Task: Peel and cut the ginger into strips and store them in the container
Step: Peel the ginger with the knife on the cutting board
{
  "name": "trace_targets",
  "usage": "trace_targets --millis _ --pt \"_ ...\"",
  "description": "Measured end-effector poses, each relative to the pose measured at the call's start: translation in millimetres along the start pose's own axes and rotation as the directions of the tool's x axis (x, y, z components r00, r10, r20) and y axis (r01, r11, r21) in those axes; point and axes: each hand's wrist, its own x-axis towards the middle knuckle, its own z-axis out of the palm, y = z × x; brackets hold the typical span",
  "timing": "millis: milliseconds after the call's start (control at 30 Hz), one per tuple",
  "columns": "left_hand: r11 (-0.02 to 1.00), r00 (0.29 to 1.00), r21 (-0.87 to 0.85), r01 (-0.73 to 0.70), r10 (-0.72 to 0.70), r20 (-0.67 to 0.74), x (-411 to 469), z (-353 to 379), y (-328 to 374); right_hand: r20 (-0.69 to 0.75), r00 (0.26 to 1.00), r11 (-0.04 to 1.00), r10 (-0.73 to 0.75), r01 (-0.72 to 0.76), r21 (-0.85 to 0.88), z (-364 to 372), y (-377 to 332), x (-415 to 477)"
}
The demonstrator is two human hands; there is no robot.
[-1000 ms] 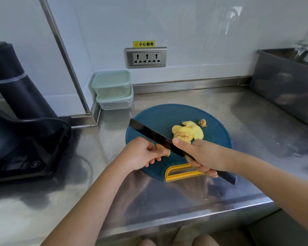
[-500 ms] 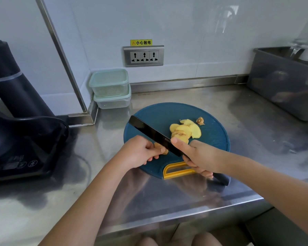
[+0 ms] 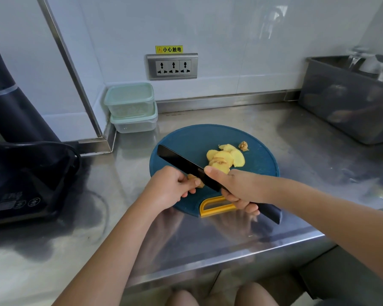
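Knife [image 3: 181, 162] set against ginger [image 3: 196, 181] on the board [image 3: 186, 138].
Near the board's 6 o'clock edge, the left hand [image 3: 170, 186] curls its fingers [image 3: 186, 192] round the ginger. The right hand [image 3: 237, 186] clenches the knife, its tip pointing to 10 o'clock. Slices [image 3: 226, 157] lie mid-board, with a scrap [image 3: 243, 146] at 1 o'clock. Stacked containers [image 3: 131, 104] stand on the surface [image 3: 208, 235] at 10 o'clock.

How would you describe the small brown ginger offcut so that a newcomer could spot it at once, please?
Start at the round blue cutting board on the steel counter. On it lies a pile of pale yellow ginger slices, and just right of them sits the offcut. Unlike those smooth flat slices, it is small, knobbly and brownish.
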Motion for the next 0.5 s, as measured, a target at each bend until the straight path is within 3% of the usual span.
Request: trace_targets --millis 500 --pt "0.998 0.998 -0.050 -0.041 0.043 0.047 6.7 -3.6 -2.6 -0.004 0.980 0.974 0.200 -0.199 -0.112 9.0 -26.4 -1.4"
